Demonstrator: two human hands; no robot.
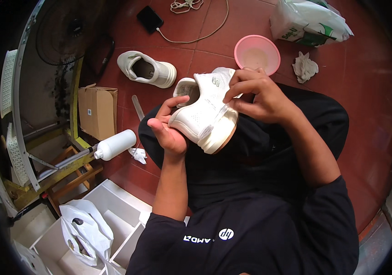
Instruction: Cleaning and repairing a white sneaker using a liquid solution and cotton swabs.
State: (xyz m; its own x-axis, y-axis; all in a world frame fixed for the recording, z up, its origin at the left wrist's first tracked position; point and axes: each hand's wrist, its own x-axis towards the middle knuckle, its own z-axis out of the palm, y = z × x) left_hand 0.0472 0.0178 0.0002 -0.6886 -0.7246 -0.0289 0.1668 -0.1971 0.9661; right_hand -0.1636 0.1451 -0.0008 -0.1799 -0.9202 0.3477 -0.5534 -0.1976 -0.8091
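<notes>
A white sneaker (189, 118) is held over my lap, tilted, with its heel toward me and its pale sole facing right. My left hand (172, 133) cradles it from the left, fingers at the collar and thumb apart. My right hand (262, 94) is at the shoe's right side, fingers bent and pinched together against the upper just above the sole. Whatever lies between those fingertips is too small to make out. A shiny, see-through strip seems to run along the sole's upper edge. The matching white sneaker (163, 75) stands on the floor beyond, at the left.
On the red tiled floor are a pink bowl (276, 64) with cloudy liquid, a crumpled tissue (305, 67), a plastic bag (308, 23) and a black phone (149, 19) on a cable. Leftward lie a cardboard box (96, 112), a white bottle (116, 145) and a white compartment box (122, 195).
</notes>
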